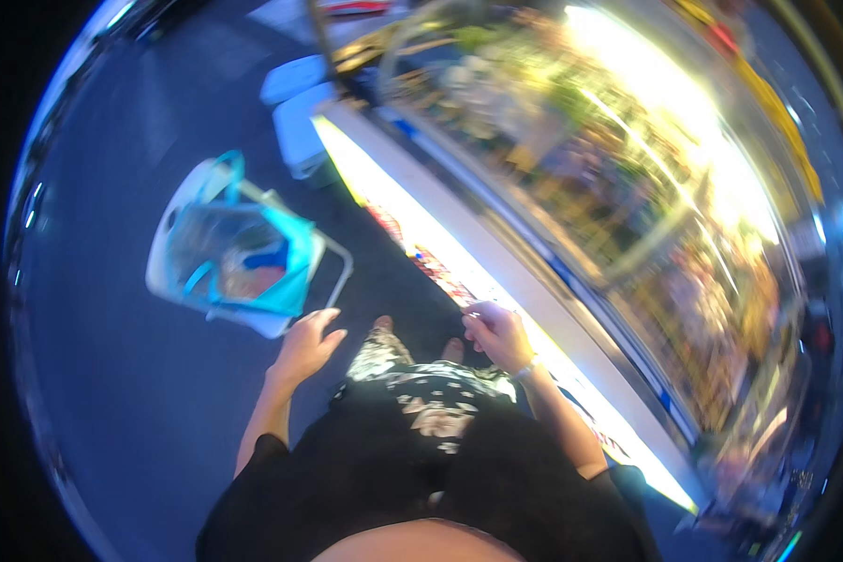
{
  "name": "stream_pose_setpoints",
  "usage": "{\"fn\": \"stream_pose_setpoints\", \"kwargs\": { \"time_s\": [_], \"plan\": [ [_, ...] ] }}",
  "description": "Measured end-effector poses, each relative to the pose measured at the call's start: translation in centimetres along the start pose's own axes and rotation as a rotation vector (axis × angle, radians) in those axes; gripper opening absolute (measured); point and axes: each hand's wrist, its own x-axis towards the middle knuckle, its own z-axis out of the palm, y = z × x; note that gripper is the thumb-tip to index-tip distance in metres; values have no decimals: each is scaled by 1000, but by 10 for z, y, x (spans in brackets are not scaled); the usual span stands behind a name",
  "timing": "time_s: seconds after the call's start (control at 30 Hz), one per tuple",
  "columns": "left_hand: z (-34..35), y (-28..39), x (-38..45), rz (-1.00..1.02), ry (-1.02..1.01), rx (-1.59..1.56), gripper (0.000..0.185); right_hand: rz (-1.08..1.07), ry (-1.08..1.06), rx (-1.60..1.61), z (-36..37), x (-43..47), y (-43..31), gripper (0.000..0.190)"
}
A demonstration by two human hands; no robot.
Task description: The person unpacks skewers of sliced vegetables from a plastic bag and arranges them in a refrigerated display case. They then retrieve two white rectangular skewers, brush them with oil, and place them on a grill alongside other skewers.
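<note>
My left hand [311, 345] is raised beside a white chair [156, 260], its fingers apart and nothing seen in them. On the chair rests a turquoise bag [291, 246] with a see-through side and blurred things inside. My right hand [495, 334] has curled fingers near the lit white edge of a counter [478, 270]. A small shiny thing shows at its fingertips, too blurred to name, so whether it is held cannot be told. A bracelet [527, 367] is on the right wrist.
A glass-fronted, brightly lit display case [604, 281] with many blurred skewer-like items stands on the counter at right. Light blue containers [298, 126] stand at the counter's far end. Dark floor [112, 365] lies to the left.
</note>
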Motion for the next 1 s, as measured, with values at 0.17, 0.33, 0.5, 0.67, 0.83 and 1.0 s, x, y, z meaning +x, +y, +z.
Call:
{"fn": "stream_pose_setpoints", "kwargs": {
  "time_s": [0.17, 0.33, 0.5, 0.67, 0.83, 1.0],
  "plan": [
    [-33, -53, -14, -51, 122, 98, 35, 15, -60, -150, 56, 18, -13, 20],
    [-84, -117, -12, -265, 160, 27, 33, 93, -75, -180, 98, 42, -6, 19],
    [-149, -213, 4, -389, 424, 117, 26, 134, -65, -335, 159, 77, -9, 16],
    [-194, -294, 24, -260, 428, 248, 24, 5, -88, -590, 216, 100, -48, 19],
    [-188, -330, 49, 71, 126, 417, 21, 84, -45, -626, 246, 95, -65, 16],
    [-197, -367, 98, -6, 12, 310, 21, 159, -86, -635, 266, 64, -63, 18]
  ]
}}
